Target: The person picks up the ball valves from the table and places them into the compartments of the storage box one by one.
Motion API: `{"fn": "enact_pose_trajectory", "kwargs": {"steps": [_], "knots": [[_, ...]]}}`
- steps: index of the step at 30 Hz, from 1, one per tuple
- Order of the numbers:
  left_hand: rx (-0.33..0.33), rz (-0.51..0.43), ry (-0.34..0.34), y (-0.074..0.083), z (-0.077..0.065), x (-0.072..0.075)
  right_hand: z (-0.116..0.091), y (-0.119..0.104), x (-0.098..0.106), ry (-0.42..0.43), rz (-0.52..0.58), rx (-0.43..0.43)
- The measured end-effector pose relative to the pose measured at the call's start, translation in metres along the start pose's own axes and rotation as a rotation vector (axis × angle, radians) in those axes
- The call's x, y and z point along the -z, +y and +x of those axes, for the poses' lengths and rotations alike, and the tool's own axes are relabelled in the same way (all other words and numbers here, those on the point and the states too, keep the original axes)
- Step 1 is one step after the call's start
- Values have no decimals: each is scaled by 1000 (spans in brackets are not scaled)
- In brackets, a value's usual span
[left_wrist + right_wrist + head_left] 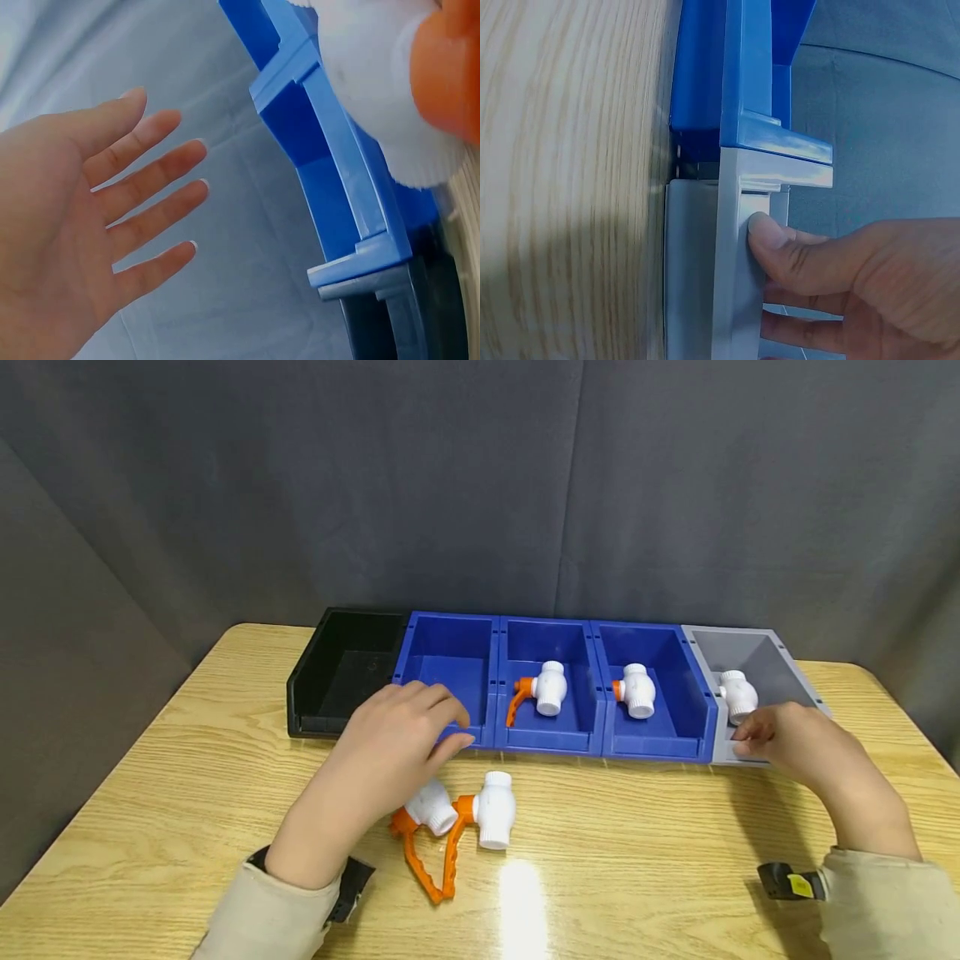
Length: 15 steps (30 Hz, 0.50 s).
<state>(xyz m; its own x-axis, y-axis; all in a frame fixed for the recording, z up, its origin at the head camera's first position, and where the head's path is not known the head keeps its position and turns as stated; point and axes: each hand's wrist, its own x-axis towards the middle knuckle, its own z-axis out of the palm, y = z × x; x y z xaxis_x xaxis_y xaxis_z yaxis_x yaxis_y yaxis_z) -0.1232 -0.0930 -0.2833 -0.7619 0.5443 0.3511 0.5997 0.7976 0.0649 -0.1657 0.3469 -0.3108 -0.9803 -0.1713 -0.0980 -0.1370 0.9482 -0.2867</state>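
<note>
My left hand [397,747] is held above the table before the blue bins, thumb and fingers apart, holding nothing. Below it lie two white ball valves with orange lever handles, one valve [496,810] in full view and another valve [433,807] partly hidden by the hand. At the far right, my right hand [806,747] is at the front of the grey bin [780,672], its thumb overlapping the front lip in the right wrist view. A white ball valve [738,696] lies in that bin just beyond the fingertips, its handle not visible.
The middle blue bin [547,742] holds a ball valve [551,688] with its orange lever showing. Another ball valve [639,691] lies in the right blue bin [656,747]. A left blue bin [450,631] and a black bin [315,724] continue the row. Grey cloth [480,485] hangs behind.
</note>
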Motion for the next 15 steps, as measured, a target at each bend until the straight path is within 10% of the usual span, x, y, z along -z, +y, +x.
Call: {"fn": "enact_pose_trajectory", "kwargs": {"steps": [15], "knots": [[-49, -113, -154, 22, -2, -16, -2, -4, 0, 6, -16, -17]]}}
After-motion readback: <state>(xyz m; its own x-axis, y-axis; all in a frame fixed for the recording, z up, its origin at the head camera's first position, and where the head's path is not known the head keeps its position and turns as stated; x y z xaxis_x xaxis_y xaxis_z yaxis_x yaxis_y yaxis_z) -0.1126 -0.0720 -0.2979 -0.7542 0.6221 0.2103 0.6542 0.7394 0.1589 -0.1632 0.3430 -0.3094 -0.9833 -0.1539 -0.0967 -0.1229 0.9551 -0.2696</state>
